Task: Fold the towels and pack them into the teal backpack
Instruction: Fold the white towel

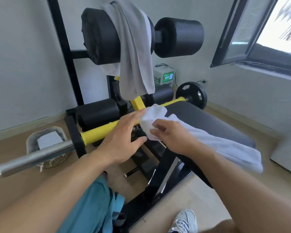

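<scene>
A white towel lies across the black bench pad, its right end hanging off the pad's edge. My right hand grips the bunched left end of this towel. My left hand reaches toward that same end with straight fingers, fingertips touching the cloth. A grey towel hangs over the upper black foam roller of the gym machine. The teal backpack sits on the floor below my left forearm, partly hidden by it.
The machine has a yellow bar and a steel sleeve sticking out at left. A woven basket stands behind the sleeve. A weight plate rests at the back. An open window is at upper right. My shoe is at the bottom.
</scene>
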